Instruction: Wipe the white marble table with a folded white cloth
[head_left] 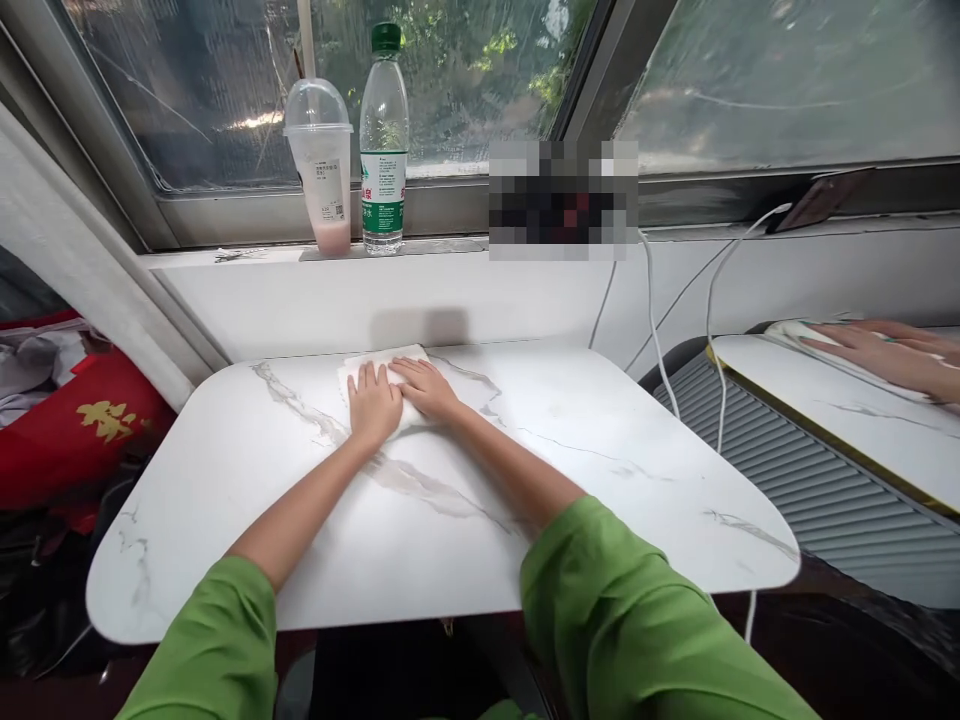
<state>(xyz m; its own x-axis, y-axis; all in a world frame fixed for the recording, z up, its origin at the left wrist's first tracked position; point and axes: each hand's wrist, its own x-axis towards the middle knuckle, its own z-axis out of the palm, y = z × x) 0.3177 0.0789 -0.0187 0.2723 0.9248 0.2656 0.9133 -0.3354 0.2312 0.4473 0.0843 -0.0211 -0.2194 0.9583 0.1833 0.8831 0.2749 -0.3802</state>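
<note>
A white cloth (397, 358) lies folded at the far side of the white marble-patterned table (630, 500). My left hand (373, 402) rests flat on the cloth with its fingers spread out. Close beside it, my right hand (427, 385) also presses on the cloth, fingers stretched toward the left hand and nearly touching it. Neither hand is wrapped round anything. Part of the cloth is hidden beneath both hands.
On the window sill stand a lidded plastic cup (322, 180) and a green-capped water bottle (384, 170). White cables (656, 330) hang on the right. Another person's hands (892, 355) rest on cloth at a second table (832, 385). A red bag (97, 430) sits left.
</note>
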